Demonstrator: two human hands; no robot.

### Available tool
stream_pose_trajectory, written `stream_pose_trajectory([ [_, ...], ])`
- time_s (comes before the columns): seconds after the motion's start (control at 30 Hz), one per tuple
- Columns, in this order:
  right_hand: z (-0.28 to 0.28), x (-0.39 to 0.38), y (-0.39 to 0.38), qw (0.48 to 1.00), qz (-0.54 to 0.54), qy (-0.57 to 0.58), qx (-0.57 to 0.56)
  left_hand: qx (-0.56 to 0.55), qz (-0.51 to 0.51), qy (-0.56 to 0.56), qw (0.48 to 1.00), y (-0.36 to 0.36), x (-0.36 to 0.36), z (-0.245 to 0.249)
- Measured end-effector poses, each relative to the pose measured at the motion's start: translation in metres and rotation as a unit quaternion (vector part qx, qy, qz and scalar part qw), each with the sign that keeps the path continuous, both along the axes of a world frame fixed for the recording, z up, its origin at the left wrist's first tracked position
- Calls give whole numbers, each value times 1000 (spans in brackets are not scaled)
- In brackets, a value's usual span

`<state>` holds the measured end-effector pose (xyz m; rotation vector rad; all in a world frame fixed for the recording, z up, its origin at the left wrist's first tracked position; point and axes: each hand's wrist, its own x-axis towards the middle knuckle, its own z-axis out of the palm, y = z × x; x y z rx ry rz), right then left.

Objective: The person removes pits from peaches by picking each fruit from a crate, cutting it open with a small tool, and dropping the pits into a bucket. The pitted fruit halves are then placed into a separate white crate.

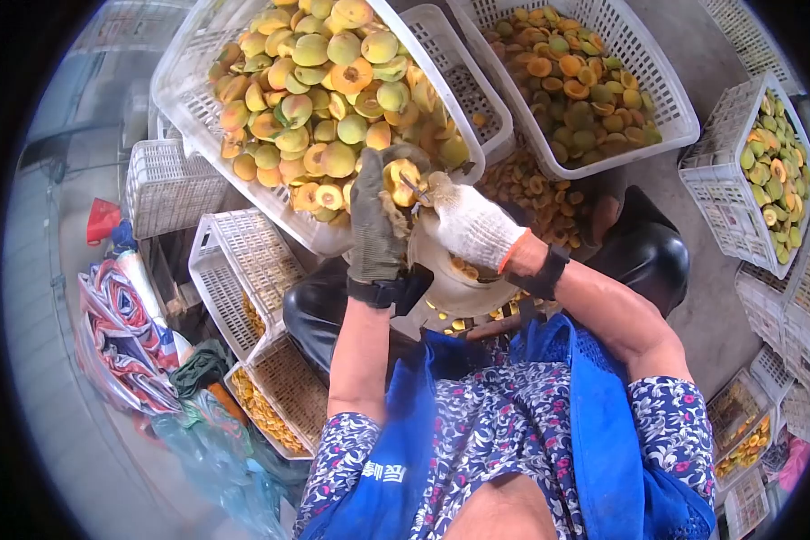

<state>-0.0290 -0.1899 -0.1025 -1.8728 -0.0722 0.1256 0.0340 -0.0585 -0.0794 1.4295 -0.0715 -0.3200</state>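
And there it is: left hand (377, 220), grip closed around a cut fruit (407, 169) at two o'clock; right hand (477, 225), grip clamped on a metal tool (415, 190), tip at the fruit from four o'clock!

Fruit (311, 49) lies in the front crate (189, 72), fruit halves (576, 88) in the second crate (646, 67) to its right

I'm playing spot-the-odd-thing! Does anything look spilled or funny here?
Yes. The left hand is gloved in dark, the right hand in white, so they don't match. Small yellow bits lie scattered beside the pale bucket, outside it, so they look spilled.
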Motion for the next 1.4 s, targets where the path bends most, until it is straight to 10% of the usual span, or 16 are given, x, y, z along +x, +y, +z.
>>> stream_pose_trajectory([
  [0.03, -3, 0, 0, 999, 15, -17, -25, -123, 44, 153, 980, -5, 1, -3],
  [0.4, -5, -7, 3, 996, -6, -70, -49, -33, 50, 30, 998, -16, -9, -23],
  [0.47, 24, -2, -4, 970, -27, 217, 106, -54, 15, 20, 998, -10, -3, -26],
  [0.6, 20, -2, -6, 944, -49, 233, 230, -42, -11, -64, 997, -13, -12, -21],
  [0.63, 7, -5, -3, 945, -43, 232, 226, 43, -4, -152, 987, -12, -16, -28],
  [0.7, -19, -11, 6, 975, -55, -171, -128, 38, 30, -160, 986, -12, -17, -35],
  [0.9, -28, -19, -3, 962, -81, -215, -148, -193, 37, 103, 975, -4, -14, -25],
  [1.23, -40, -18, -7, 927, -103, -276, -233, -150, 42, 37, 987, -21, -33, -30],
  [1.4, -27, -20, -9, 983, -53, -115, -134, -248, 87, 110, 959, -22, -36, -47],
])
